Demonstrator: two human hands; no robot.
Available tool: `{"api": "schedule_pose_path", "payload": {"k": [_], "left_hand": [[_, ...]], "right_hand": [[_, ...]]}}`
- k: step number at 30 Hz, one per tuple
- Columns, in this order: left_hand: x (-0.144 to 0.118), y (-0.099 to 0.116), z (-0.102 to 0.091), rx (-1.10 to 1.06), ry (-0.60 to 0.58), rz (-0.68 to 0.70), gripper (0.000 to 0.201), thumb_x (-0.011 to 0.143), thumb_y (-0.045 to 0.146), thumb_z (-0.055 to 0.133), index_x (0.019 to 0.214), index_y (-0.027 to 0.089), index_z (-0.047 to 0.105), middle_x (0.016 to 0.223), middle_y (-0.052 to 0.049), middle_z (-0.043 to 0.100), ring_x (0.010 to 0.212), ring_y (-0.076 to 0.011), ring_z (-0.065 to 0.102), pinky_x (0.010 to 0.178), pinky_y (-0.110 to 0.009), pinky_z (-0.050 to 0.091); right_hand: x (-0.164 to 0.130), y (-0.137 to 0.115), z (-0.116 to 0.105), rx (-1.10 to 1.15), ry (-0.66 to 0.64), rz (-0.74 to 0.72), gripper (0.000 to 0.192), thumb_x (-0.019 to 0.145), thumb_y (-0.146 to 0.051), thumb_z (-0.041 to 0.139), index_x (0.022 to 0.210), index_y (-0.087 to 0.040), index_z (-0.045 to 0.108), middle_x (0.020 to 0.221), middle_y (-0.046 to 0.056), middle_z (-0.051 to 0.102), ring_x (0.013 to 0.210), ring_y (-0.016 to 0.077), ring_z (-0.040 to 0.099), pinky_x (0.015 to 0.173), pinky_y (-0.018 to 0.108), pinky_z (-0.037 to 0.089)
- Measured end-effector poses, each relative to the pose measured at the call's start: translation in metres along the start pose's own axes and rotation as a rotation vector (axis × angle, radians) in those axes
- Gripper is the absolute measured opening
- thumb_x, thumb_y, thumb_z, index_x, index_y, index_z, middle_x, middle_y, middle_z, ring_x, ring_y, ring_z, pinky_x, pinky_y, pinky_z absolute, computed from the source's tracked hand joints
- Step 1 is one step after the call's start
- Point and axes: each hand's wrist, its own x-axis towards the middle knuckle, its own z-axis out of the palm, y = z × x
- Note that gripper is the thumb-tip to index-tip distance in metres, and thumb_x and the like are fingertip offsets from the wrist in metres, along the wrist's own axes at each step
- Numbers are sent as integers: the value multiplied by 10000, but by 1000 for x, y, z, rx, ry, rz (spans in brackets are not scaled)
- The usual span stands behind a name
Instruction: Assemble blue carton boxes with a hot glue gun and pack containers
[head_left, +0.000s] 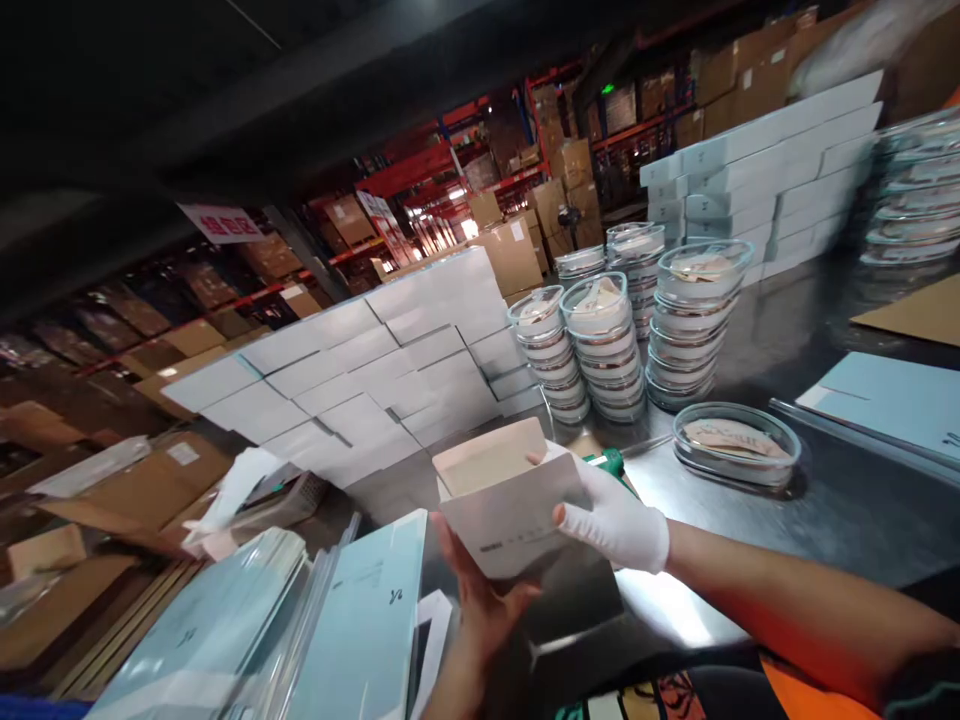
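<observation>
A small white carton (510,525) with dark print on its near side is held up over the metal table, its top open and the inside showing. My bare left hand (484,605) cups it from below at the left, thumb and fingers around the lower edge. On the right, my right hand (615,515), in a white glove with bare fingertips, grips the carton's side wall. Just behind that hand a green tool (611,462) lies partly hidden. To the right sits a single oval glass dish (735,450) with a printed paper in it.
Several stacks of glass dishes (604,345) stand behind my hands. A wall of white boxes (360,350) rises at the back left, another pile (765,170) at the back right. Flat pale-blue cartons (367,610) lie front left, more flat cartons (892,400) at right.
</observation>
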Motion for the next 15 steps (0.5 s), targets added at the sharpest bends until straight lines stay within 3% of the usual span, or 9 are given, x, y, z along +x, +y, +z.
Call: {"api": "schedule_pose_path", "payload": {"k": [2, 4, 6, 8, 11, 13, 15], "left_hand": [[4, 3, -12, -39, 18, 89, 1295, 667, 751, 930, 1674, 219, 315, 1587, -232, 521, 1489, -422, 536, 1153, -533, 550], [12, 14, -21, -52, 1, 124, 912, 745, 683, 909, 1459, 212, 591, 1398, -185, 666, 1326, -393, 658, 1056, -501, 609], [19, 27, -25, -38, 22, 136, 593, 811, 609, 881, 1203, 196, 716, 1201, -142, 734, 1185, -362, 715, 986, -471, 629], [20, 37, -25, -74, 119, 161, 573, 831, 590, 868, 1223, 205, 704, 1196, -126, 733, 1140, -333, 724, 934, -430, 631], [7, 36, -28, -123, 204, 166, 798, 824, 602, 872, 1485, 279, 564, 1424, -132, 659, 1306, -323, 667, 1024, -425, 592], [-3, 27, -37, -37, 122, 130, 762, 788, 602, 899, 1428, 288, 629, 1428, -124, 662, 1438, -359, 582, 1145, -472, 526], [-9, 17, -51, 64, 52, 85, 623, 752, 603, 924, 1242, 265, 738, 1312, -120, 711, 1463, -404, 554, 1160, -504, 513]], "right_hand": [[3, -6, 4, 57, -50, -16, 867, 855, -838, 734, 1447, -208, 672, 1368, 155, 731, 1308, 331, 679, 1212, 525, 487], [8, -11, 12, 119, -51, -1, 832, 841, -881, 702, 1335, -212, 717, 1311, 141, 751, 1251, 322, 700, 1200, 519, 494], [13, -12, 22, 109, 37, 47, 734, 846, -845, 719, 1222, -215, 737, 1248, 128, 766, 1201, 319, 708, 1167, 506, 516], [16, -9, 32, 68, 144, 100, 532, 891, -692, 739, 1124, -213, 727, 1125, 104, 775, 1091, 297, 717, 1075, 479, 565], [19, 0, 44, -31, 250, 138, 298, 897, -359, 676, 1159, -218, 681, 980, 43, 735, 907, 231, 695, 913, 403, 605], [21, 5, 44, -99, 279, 85, 446, 839, -222, 603, 1283, -225, 634, 1048, 38, 735, 917, 210, 701, 909, 372, 608], [23, 7, 34, -168, 249, 14, 525, 869, -193, 545, 1391, -226, 589, 1209, 76, 744, 1050, 220, 723, 981, 382, 602]]}}
